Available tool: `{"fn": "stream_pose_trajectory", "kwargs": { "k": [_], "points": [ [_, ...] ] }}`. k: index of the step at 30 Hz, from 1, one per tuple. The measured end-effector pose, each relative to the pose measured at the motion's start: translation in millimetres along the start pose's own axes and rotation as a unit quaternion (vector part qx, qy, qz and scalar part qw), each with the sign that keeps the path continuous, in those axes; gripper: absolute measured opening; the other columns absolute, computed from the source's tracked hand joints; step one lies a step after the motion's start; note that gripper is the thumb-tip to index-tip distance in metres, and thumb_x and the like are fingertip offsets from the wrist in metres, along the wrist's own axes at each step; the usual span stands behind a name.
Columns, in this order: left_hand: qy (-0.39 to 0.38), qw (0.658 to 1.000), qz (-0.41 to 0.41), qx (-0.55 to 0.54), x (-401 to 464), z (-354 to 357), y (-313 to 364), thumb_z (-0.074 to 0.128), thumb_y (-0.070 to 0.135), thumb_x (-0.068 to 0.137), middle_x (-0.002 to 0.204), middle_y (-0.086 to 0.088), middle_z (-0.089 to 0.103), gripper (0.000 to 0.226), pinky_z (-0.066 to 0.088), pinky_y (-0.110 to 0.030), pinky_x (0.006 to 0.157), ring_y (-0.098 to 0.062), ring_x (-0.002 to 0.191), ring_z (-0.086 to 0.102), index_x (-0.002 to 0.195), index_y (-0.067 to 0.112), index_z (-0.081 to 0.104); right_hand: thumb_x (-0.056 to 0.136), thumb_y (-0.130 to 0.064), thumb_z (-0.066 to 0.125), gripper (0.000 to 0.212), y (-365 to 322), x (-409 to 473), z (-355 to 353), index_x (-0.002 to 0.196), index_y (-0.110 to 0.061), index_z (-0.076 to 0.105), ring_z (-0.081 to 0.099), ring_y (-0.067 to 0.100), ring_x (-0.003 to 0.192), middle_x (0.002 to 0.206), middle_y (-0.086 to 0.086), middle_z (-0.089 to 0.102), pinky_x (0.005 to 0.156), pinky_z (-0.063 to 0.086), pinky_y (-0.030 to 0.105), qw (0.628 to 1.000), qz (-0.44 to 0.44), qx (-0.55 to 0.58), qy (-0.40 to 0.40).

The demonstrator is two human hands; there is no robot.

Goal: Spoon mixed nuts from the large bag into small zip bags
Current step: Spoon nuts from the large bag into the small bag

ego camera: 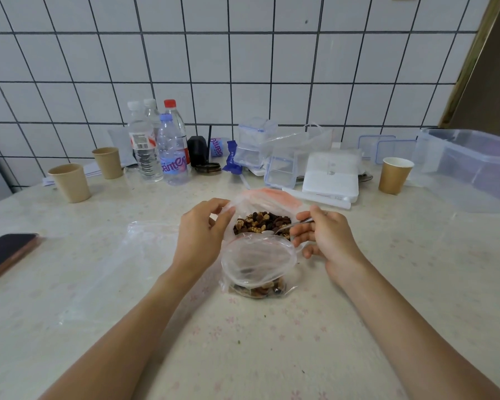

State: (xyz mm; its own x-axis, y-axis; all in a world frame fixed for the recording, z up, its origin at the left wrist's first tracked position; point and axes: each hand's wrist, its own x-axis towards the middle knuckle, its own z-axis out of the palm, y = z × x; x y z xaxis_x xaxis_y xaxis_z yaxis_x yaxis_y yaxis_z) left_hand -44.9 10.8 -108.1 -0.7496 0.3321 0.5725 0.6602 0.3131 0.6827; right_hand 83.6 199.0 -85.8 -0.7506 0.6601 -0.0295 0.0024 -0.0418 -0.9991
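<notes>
The left hand (201,235) pinches the big bag's (267,204) rim to keep its mouth wide while the right hand (326,241), grip closed on the spoon (293,225), dips into the nuts (261,222) just behind the open small bag (257,265) (partly filled) on the desk (358,327).

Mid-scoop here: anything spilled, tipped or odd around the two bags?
Nothing serious. The large bag and small zip bag both hold their nuts; the spoon is in the large bag. Only a few dark specks lie on the table nearer the camera, too small to identify.
</notes>
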Motion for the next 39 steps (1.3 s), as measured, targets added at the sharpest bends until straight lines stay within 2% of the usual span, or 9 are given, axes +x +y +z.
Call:
{"fn": "stream_pose_trajectory", "kwargs": {
  "k": [9,16,20,24,27,30,34,36,39],
  "points": [
    [-0.005,1.000,0.001,-0.003,-1.7,-0.3,4.1,0.063,0.034,0.102,0.102,0.012,0.074,0.023,0.047,-0.015,0.073,-0.002,0.091,0.066,0.115,0.020,0.075,0.112,-0.026,0.038,0.038,4.0,-2.4,3.8,0.099,-0.005,0.066,0.062,0.017,0.051,0.074,0.012,0.077,0.036,0.039,0.026,0.999,0.022,0.018,-0.033],
    [0.012,1.000,-0.018,0.005,1.2,-2.4,3.9,0.064,0.034,0.101,0.097,0.018,0.070,0.022,0.041,-0.002,0.068,0.006,0.086,0.063,0.115,0.021,0.076,0.112,-0.025,0.039,0.035,3.3,0.3,1.7,0.103,-0.004,0.066,0.061,0.017,0.048,0.078,0.011,0.078,0.038,0.035,0.026,0.996,0.051,0.058,-0.036],
    [-0.020,0.997,-0.072,-0.008,4.1,-7.8,6.4,0.059,0.043,0.102,0.098,0.018,0.069,0.029,0.047,-0.016,0.057,0.000,0.065,0.067,0.119,0.024,0.073,0.111,-0.023,0.038,0.033,-3.8,0.5,-2.8,0.100,-0.005,0.064,0.060,0.018,0.046,0.071,0.009,0.075,0.037,0.033,0.025,0.995,0.033,0.086,-0.025],
    [-0.028,0.995,-0.092,0.039,7.4,-19.5,13.4,0.063,0.052,0.096,0.105,0.013,0.068,0.033,0.054,-0.030,0.072,-0.011,0.070,0.067,0.117,0.027,0.070,0.111,-0.026,0.038,0.036,-13.8,-1.6,-9.9,0.095,-0.007,0.064,0.060,0.019,0.047,0.069,0.009,0.073,0.037,0.033,0.024,0.994,0.003,0.101,-0.034],
    [-0.014,0.995,-0.081,0.054,10.4,-31.9,24.1,0.071,0.052,0.091,0.098,0.012,0.068,0.027,0.055,-0.035,0.074,-0.015,0.070,0.064,0.099,0.026,0.069,0.111,-0.029,0.040,0.038,-24.7,-4.4,-17.4,0.092,-0.007,0.064,0.059,0.022,0.048,0.065,0.010,0.069,0.037,0.032,0.024,0.993,-0.023,0.109,-0.047],
    [-0.119,0.988,-0.078,0.056,11.9,-44.0,35.1,0.066,0.059,0.090,0.083,0.009,0.072,0.034,0.056,-0.034,0.067,-0.014,0.061,0.068,0.083,0.025,0.068,0.110,-0.030,0.040,0.038,-34.6,-8.1,-25.3,0.088,-0.007,0.062,0.057,0.024,0.046,0.058,0.010,0.061,0.038,0.031,0.023,0.991,-0.048,0.114,-0.054],
    [-0.287,0.941,-0.119,0.134,3.3,-43.2,45.5,0.037,0.080,0.087,0.071,0.003,0.072,0.076,0.052,-0.030,0.068,-0.007,0.049,0.066,0.083,0.012,0.070,0.109,-0.030,0.043,0.040,-44.4,-13.4,-31.5,0.082,-0.008,0.059,0.055,0.025,0.042,0.051,0.008,0.052,0.036,0.030,0.024,0.992,-0.057,0.094,-0.068],
    [-0.306,0.935,-0.111,0.138,0.0,-41.2,47.9,0.046,0.076,0.090,0.056,0.007,0.064,0.067,0.044,-0.024,0.056,-0.004,0.045,0.060,0.076,0.014,0.067,0.109,-0.030,0.044,0.040,-46.9,-15.9,-32.0,0.080,-0.007,0.059,0.054,0.026,0.041,0.050,0.008,0.052,0.036,0.030,0.023,0.993,-0.057,0.058,-0.084],
    [-0.307,0.944,-0.082,0.086,-1.4,-42.0,51.6,0.065,0.055,0.094,0.063,0.005,0.068,0.036,0.038,-0.012,0.043,-0.003,0.042,0.057,0.082,0.022,0.074,0.109,-0.030,0.044,0.040,-46.5,-19.9,-29.5,0.080,-0.007,0.060,0.054,0.026,0.042,0.050,0.009,0.054,0.036,0.031,0.025,0.992,-0.066,-0.015,-0.103]
  ]
}}
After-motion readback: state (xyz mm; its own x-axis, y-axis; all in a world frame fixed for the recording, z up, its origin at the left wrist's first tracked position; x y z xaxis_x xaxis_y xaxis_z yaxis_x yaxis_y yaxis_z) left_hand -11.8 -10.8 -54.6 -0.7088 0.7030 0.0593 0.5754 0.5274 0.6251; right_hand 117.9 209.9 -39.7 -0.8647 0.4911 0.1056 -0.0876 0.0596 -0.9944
